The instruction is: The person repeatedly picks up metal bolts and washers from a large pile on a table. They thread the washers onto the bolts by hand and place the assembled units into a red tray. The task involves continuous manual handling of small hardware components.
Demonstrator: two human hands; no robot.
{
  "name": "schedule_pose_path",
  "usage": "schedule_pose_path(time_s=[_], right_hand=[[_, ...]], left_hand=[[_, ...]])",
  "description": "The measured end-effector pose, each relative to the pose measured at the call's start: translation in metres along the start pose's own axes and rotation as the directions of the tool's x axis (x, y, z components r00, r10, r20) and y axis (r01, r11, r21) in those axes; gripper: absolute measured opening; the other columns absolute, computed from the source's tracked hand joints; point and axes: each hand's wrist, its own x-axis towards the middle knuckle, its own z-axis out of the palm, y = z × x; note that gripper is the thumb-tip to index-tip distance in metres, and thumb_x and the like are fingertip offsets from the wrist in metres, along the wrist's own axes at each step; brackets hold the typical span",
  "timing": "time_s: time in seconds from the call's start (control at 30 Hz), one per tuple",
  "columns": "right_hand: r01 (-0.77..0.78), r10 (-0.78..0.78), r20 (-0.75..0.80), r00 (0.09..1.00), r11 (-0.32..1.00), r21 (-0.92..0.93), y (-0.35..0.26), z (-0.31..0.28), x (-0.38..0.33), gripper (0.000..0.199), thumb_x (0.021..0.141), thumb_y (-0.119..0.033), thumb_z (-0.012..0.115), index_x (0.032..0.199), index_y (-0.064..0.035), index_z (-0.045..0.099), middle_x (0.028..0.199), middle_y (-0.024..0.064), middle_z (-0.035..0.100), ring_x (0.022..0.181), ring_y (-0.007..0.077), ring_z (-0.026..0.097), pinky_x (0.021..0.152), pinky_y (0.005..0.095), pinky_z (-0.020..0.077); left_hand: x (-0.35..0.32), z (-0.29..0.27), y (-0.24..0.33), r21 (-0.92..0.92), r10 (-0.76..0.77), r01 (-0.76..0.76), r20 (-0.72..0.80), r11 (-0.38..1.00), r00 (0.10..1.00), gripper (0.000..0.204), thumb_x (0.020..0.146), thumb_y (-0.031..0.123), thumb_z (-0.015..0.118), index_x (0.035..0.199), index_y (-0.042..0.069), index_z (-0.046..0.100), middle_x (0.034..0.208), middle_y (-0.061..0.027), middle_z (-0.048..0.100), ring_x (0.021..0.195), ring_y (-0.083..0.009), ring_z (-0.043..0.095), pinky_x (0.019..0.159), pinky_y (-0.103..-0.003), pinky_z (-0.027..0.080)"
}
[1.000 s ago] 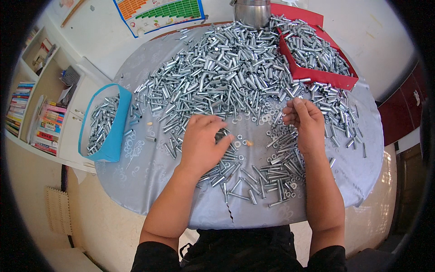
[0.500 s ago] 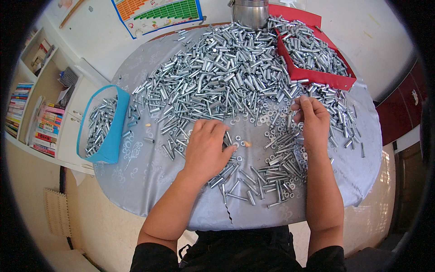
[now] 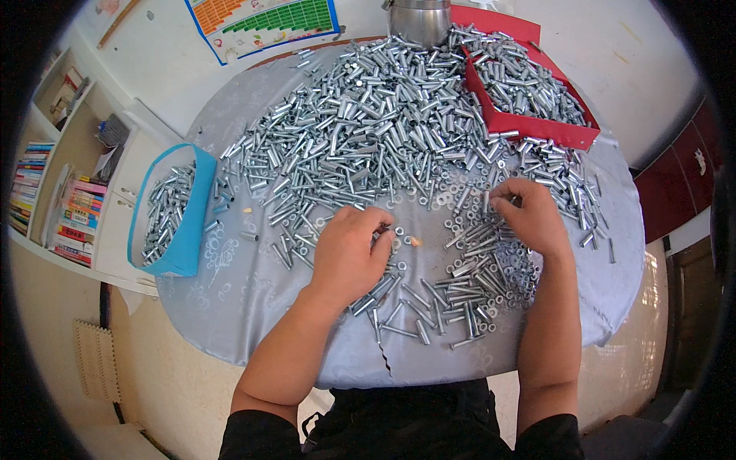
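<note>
My left hand (image 3: 349, 253) hovers low over the near middle of the table, thumb and forefinger drawn together in a pinch. What is in that pinch is hidden. Beside its thumb lie several loose nuts and washers (image 3: 398, 231). My right hand (image 3: 530, 215) has its fingers curled and pressed together above the washers at the right; a small silvery piece shows by its fingertips, too small to name surely. Between my forearms lies a group of long bolts (image 3: 460, 294), with metal sleeves and flat washers (image 3: 515, 264) among them. A large heap of metal sleeves and bolts (image 3: 368, 115) fills the far side.
A blue box (image 3: 184, 238) of metal parts stands at the left edge. At the back right sits a red box (image 3: 540, 132), filled likewise, next to a steel container (image 3: 419, 23). A silvery cloth (image 3: 253, 314) with a small tear near the front covers the round table.
My right hand has dropped slightly nearer and turned inward, its fingers curling over the washers. The left thumb has risen toward the forefinger, closing the pinch.
</note>
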Motion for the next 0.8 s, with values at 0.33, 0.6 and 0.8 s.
schedule_pose_path(time_s=[0.33,0.6,0.8], right_hand=[[0.100,-0.028,0.289,0.957,0.966,-0.238,0.006,-0.030,-0.018,0.027,0.064,-0.008,0.075,0.090,-0.0051,0.067,0.085,0.0115,0.066,0.082,0.0283,0.064,0.072,0.0363,0.0504],[0.138,-0.080,0.228,0.970,0.959,-0.248,0.009,-0.015,-0.012,0.025,0.064,-0.003,0.073,0.088,-0.0021,0.066,0.083,0.0125,0.065,0.078,0.0291,0.063,0.071,0.0354,0.0502],[0.159,-0.160,0.121,0.980,0.987,0.020,-0.022,-0.010,-0.013,0.021,0.070,-0.004,0.070,0.091,-0.0021,0.068,0.085,0.0154,0.066,0.080,0.0324,0.063,0.073,0.0381,0.0501]], left_hand=[[0.000,0.004,-0.003,-0.120,-0.098,0.097,-0.004,0.988,0.995,0.019,0.079,0.008,0.069,0.097,0.004,0.065,0.083,-0.0091,0.064,0.072,-0.0180,0.061,0.063,-0.028,0.049],[-0.001,0.009,-0.006,-0.555,-0.264,0.232,0.024,0.799,0.964,0.015,0.086,0.003,0.065,0.100,0.001,0.063,0.087,-0.0032,0.066,0.073,-0.0078,0.060,0.064,-0.023,0.048],[0.003,0.005,-0.006,-0.754,-0.365,0.327,0.124,0.569,0.923,0.019,0.088,0.001,0.061,0.106,-0.002,0.060,0.093,-0.0096,0.069,0.078,-0.0123,0.064,0.069,-0.025,0.053]])
